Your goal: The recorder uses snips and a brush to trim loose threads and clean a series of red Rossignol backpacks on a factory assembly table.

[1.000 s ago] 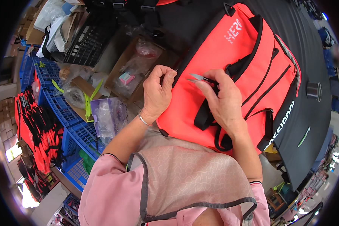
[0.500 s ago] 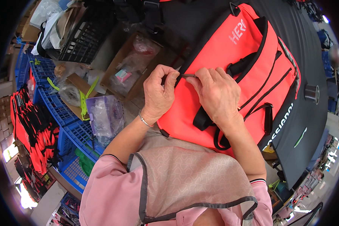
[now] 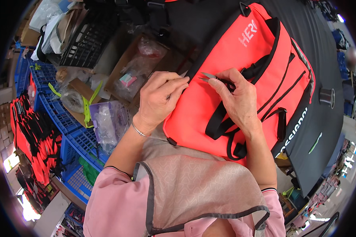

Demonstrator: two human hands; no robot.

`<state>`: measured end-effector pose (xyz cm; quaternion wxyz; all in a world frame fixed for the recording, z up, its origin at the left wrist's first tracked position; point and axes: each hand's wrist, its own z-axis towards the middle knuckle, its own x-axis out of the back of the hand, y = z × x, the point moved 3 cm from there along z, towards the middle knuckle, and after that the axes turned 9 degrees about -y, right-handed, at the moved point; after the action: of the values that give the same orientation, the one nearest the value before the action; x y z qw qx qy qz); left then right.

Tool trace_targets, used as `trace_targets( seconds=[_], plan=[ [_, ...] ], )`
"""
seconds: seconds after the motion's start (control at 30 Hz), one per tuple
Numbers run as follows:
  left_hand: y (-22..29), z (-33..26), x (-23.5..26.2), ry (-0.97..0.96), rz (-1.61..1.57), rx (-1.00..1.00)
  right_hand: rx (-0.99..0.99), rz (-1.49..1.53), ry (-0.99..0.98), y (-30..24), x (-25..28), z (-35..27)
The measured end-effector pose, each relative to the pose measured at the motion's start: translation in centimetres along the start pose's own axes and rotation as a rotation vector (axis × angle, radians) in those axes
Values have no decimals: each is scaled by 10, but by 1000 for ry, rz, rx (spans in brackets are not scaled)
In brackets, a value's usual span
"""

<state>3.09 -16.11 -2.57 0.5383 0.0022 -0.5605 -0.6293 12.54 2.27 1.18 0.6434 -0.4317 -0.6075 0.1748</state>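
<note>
Okay, vs half a second back: snips [image 3: 209, 75] are off the left fingertips, blades apart now, a gap between the two hands. Left hand [image 3: 160, 98] has changed grip, fingers laid flatter and farther over the bag's left edge. Strap loop [image 3: 215, 124] under the right wrist hangs wider. Orange-red bag [image 3: 233, 55] itself hasn't visibly shifted; lies at a slant on the black table cover [image 3: 324, 51], lower end against the person's front.

Right hand [image 3: 239, 93] grips the snips above the bag's front face. Left hand's fingers are drawn together at the bag's black edging; can't tell whether they pinch anything.

Edges: bag's left side runs along the table edge; left of it sit a cardboard box [image 3: 120, 69] and blue crates [image 3: 53, 98]. Room to move is right of the bag, where the cover stretches out with a metal cup [image 3: 326, 97] and a slim green item [image 3: 315, 143].

Hidden: snips' handles, behind the right fingers. Any thread is too fine to make out. Dark straps beyond the bag's upper left are cut off by the frame.
</note>
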Motion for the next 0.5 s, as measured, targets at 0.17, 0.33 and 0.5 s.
trace_targets(
  seconds=[0.17,0.33,0.5],
  plan=[
    [3,17,-1,-159,191,-171,12,-155,-21,-9,-2,-1],
    [-20,11,-15,-218,-135,27,116,-307,9,-15,-9,-4],
    [-29,2,-18,-73,-212,74,336,-633,30,-32,-11,-3]
  ],
)
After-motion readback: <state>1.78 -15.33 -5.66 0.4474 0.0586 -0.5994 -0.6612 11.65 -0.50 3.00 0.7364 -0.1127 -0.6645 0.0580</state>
